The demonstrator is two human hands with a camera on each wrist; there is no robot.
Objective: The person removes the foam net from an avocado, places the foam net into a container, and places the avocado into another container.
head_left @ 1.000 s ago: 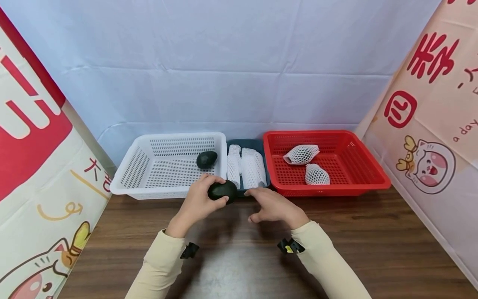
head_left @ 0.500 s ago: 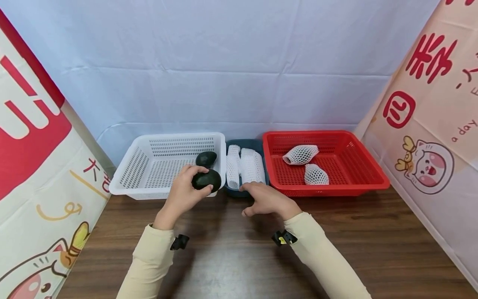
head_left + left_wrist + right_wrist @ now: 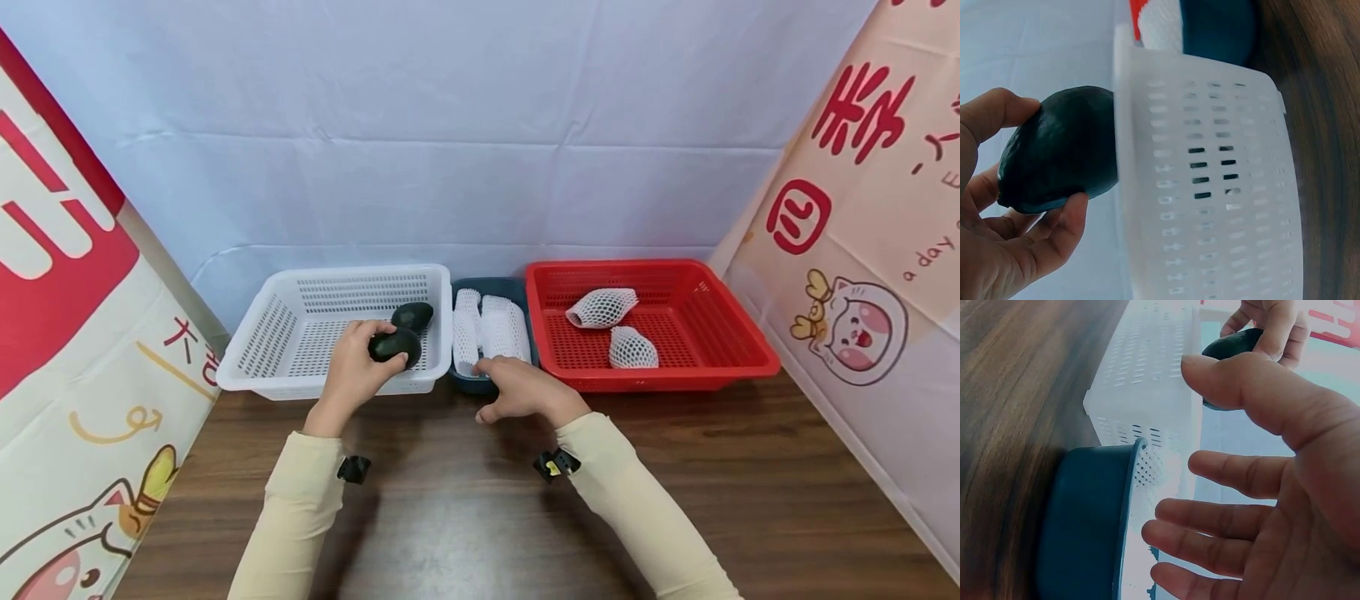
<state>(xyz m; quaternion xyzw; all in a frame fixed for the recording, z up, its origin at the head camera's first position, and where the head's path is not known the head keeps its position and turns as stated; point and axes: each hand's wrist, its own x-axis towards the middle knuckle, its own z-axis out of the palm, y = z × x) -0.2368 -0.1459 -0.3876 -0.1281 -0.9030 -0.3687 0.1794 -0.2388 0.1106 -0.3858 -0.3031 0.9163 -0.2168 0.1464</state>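
Note:
My left hand (image 3: 351, 367) holds a dark green avocado (image 3: 395, 348) over the near right part of the white basket (image 3: 255, 382). In the left wrist view, thumb and fingers grip the avocado (image 3: 1060, 150) beside the basket's rim. A second avocado (image 3: 412, 316) lies in that basket, just behind the held one. My right hand (image 3: 521, 387) hovers at the near edge of the blue bin (image 3: 471, 387), which holds white foam net sleeves (image 3: 501, 327). Its fingers are extended and hold nothing in the right wrist view.
On the right a red basket (image 3: 660, 382) contains two net-wrapped pieces, one at the back (image 3: 602, 308) and one nearer (image 3: 633, 348). All three containers stand side by side on a brown wooden table (image 3: 465, 517), before a pale cloth backdrop (image 3: 450, 150).
My left hand has carried the avocado leftward, from in front of the blue bin to over the white basket. The right hand has shifted slightly left and away from me.

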